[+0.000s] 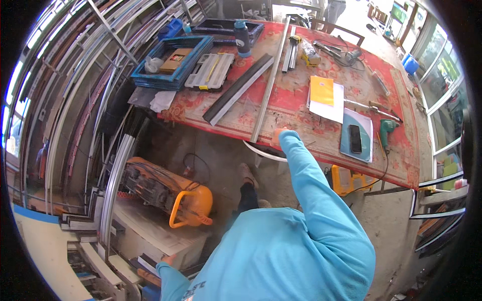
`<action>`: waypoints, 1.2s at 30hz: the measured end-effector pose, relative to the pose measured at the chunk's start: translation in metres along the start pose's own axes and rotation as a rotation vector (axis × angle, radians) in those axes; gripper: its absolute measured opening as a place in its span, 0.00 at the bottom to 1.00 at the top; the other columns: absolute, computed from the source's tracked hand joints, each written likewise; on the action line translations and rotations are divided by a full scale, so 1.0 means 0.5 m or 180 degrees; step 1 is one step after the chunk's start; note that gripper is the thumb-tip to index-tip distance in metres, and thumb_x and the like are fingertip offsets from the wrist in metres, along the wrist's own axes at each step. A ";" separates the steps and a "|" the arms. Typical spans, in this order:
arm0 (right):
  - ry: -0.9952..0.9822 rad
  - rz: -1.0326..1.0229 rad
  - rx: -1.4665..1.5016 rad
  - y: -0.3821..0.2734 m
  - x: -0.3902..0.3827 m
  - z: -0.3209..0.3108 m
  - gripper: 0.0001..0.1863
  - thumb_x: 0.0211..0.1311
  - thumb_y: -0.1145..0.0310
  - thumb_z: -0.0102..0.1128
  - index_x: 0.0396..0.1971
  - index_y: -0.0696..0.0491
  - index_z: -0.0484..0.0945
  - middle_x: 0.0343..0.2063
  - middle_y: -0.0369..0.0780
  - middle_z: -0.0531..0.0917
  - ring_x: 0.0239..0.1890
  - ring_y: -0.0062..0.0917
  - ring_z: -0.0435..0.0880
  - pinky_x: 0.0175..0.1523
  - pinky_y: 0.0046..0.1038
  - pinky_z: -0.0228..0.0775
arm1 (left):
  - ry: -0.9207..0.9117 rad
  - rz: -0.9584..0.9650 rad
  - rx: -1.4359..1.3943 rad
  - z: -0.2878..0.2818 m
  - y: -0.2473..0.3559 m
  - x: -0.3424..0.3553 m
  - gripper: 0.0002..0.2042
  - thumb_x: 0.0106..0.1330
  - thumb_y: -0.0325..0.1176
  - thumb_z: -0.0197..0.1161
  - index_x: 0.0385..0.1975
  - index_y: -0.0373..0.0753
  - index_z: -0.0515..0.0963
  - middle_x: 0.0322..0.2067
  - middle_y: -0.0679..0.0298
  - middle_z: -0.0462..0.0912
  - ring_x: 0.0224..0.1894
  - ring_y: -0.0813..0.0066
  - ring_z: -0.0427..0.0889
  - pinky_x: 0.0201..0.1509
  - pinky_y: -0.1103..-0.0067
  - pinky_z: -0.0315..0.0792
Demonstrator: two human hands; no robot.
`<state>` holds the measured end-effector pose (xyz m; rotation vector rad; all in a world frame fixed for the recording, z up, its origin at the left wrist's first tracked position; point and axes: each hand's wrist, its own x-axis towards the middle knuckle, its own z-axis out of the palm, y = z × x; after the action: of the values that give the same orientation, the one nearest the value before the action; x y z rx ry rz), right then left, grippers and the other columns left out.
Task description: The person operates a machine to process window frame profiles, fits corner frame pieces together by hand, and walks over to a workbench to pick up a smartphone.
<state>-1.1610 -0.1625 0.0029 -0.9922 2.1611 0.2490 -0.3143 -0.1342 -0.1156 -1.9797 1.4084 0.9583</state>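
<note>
My right hand (277, 135) is at the near edge of the table, its fingers curled; what is inside them, if anything, I cannot make out. Just left of it a long pale metal bar (271, 85) runs across the table, one end reaching the near edge. A white curved strip (263, 153) hangs below that edge. My left hand (169, 259) is low at the left, mostly hidden by its blue sleeve, near a pale board and stacked profiles. Farther left on the table lies a dark channel-shaped profile (238, 90).
The red patterned table cover (236, 108) bears blue frames (173, 62), a clear organizer case (210, 70), a bottle (242, 37), papers (326, 100), a phone (355, 138) and a green power tool (387, 131). An orange compressor (165, 188) stands below left, beside racks of long profiles (75, 100).
</note>
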 end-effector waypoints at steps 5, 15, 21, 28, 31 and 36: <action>-0.0102 -0.0028 0.0119 -0.019 -0.016 -0.012 0.22 0.45 0.54 0.61 0.40 0.51 0.78 0.45 0.43 0.77 0.51 0.39 0.72 0.58 0.40 0.59 | -0.0029 0.0721 0.0073 0.040 -0.029 0.002 0.31 0.52 0.53 0.57 0.50 0.34 0.70 0.52 0.51 0.69 0.56 0.59 0.67 0.58 0.73 0.60; -0.0050 -0.0035 -0.0089 0.007 0.025 0.008 0.34 0.42 0.50 0.63 0.51 0.50 0.70 0.54 0.45 0.69 0.54 0.40 0.70 0.56 0.41 0.64 | 0.0091 -0.0130 -0.0009 -0.043 0.125 -0.154 0.34 0.52 0.61 0.52 0.49 0.35 0.71 0.53 0.51 0.68 0.56 0.57 0.66 0.58 0.73 0.60; -0.0108 -0.0060 -0.0119 -0.023 -0.050 -0.029 0.33 0.42 0.50 0.62 0.51 0.49 0.70 0.53 0.44 0.69 0.54 0.39 0.70 0.56 0.40 0.64 | 0.0135 -0.0039 0.0477 -0.006 0.041 -0.061 0.29 0.57 0.58 0.47 0.52 0.45 0.70 0.54 0.49 0.67 0.58 0.56 0.64 0.59 0.72 0.59; -0.0020 0.0029 -0.0025 -0.011 -0.020 -0.015 0.32 0.42 0.52 0.63 0.49 0.49 0.72 0.51 0.44 0.72 0.52 0.38 0.72 0.55 0.39 0.65 | 0.0005 0.0255 0.0747 0.003 -0.019 0.005 0.26 0.59 0.57 0.45 0.52 0.49 0.69 0.53 0.50 0.67 0.57 0.54 0.65 0.59 0.71 0.59; 0.0089 0.0072 0.0012 0.003 0.014 0.006 0.31 0.42 0.51 0.62 0.49 0.50 0.72 0.50 0.44 0.73 0.52 0.38 0.72 0.55 0.39 0.65 | -0.0009 0.0130 0.0529 0.007 -0.006 0.005 0.25 0.59 0.56 0.46 0.52 0.51 0.69 0.53 0.51 0.68 0.56 0.54 0.66 0.59 0.72 0.60; 0.0120 0.0007 -0.0049 0.006 0.031 0.014 0.31 0.42 0.50 0.61 0.48 0.50 0.73 0.50 0.44 0.73 0.52 0.37 0.72 0.55 0.39 0.65 | 0.0227 -0.0041 0.0320 0.012 -0.005 -0.001 0.26 0.58 0.57 0.47 0.50 0.47 0.71 0.53 0.51 0.68 0.56 0.58 0.67 0.58 0.73 0.60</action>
<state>-1.1663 -0.1665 -0.0132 -1.0106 2.1975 0.2501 -0.3134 -0.1288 -0.1189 -1.9634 1.4516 0.8024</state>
